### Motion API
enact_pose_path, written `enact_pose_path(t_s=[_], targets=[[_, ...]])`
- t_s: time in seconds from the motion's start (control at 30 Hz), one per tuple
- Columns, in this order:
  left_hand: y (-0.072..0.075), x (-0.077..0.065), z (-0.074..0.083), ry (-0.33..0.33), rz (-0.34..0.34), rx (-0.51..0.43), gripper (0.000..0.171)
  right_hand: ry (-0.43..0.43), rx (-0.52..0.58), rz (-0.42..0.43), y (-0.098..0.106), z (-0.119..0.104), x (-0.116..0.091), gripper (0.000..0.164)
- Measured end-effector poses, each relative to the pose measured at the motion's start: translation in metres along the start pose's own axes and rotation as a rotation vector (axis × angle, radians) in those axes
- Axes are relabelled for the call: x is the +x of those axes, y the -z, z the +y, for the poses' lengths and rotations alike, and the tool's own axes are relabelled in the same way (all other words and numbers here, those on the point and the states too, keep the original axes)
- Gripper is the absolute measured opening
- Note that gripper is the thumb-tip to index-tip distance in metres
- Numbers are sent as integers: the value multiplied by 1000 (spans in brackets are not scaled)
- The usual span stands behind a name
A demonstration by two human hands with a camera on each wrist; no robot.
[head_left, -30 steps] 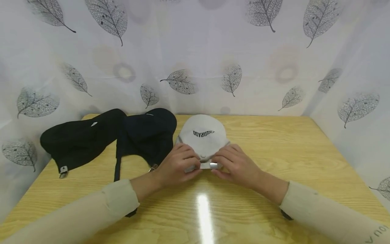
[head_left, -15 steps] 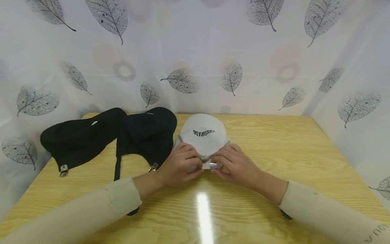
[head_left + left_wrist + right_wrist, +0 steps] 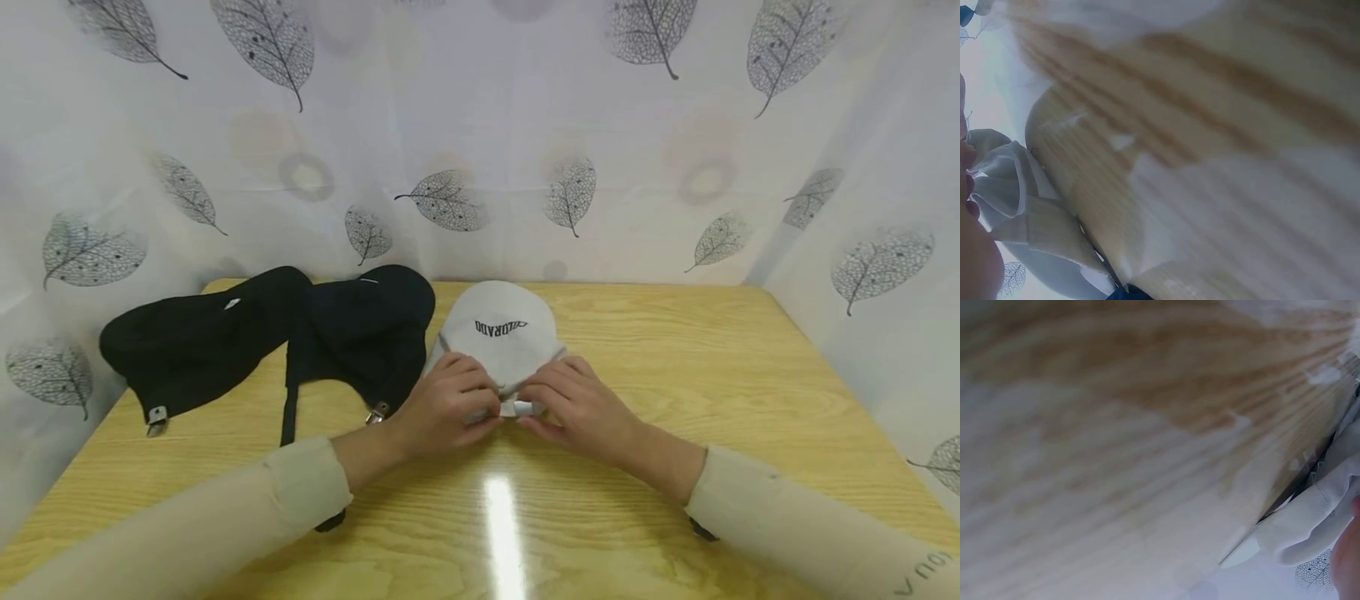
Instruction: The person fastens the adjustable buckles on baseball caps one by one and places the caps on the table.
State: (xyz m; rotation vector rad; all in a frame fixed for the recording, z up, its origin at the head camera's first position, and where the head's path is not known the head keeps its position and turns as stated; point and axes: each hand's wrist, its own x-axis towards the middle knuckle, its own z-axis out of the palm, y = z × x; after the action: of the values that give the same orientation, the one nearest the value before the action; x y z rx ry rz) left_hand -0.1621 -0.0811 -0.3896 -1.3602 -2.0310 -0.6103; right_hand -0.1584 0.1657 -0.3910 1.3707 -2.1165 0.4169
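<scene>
A light grey baseball cap [image 3: 498, 358] with dark lettering lies in the middle of the table, its brim toward the back. My left hand [image 3: 442, 404] pinches the left part of its rear strap [image 3: 507, 409], thumb below and fingers above. On the other side, my right hand [image 3: 581, 408] pinches the strap by a silvery clasp [image 3: 525, 408], partly covered by the fingers. Folded pale cloth of the cap [image 3: 1054, 225] shows beside my hand [image 3: 979, 256] in the left wrist view. The right wrist view catches the cap's fabric [image 3: 1310, 512] by my fingertip [image 3: 1347, 556].
To the left lie a dark navy cap [image 3: 360, 325] with a hanging strap and metal buckle [image 3: 377, 412], and a black cap [image 3: 202, 350] with its own clasp [image 3: 156, 417]. They overlap on the wooden table [image 3: 675, 350]. A leaf-patterned curtain [image 3: 495, 125] borders the back and sides.
My left hand has shifted slightly right, toward my right hand, narrowing the visible stretch of strap. The clasp has turned a little. The caps have stayed in place.
</scene>
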Motion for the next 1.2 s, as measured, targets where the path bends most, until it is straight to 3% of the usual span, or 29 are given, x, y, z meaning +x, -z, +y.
enact_pose_path(t_s=[0.57, 1.2], targets=[[-4, 1, 7, 2, -5, 43, 19, -31, 51, -28, -2, -4, -1, 32], [1, 4, 12, 35, -19, 62, 18, -37, -19, -50, 3, -2, -3, 17]])
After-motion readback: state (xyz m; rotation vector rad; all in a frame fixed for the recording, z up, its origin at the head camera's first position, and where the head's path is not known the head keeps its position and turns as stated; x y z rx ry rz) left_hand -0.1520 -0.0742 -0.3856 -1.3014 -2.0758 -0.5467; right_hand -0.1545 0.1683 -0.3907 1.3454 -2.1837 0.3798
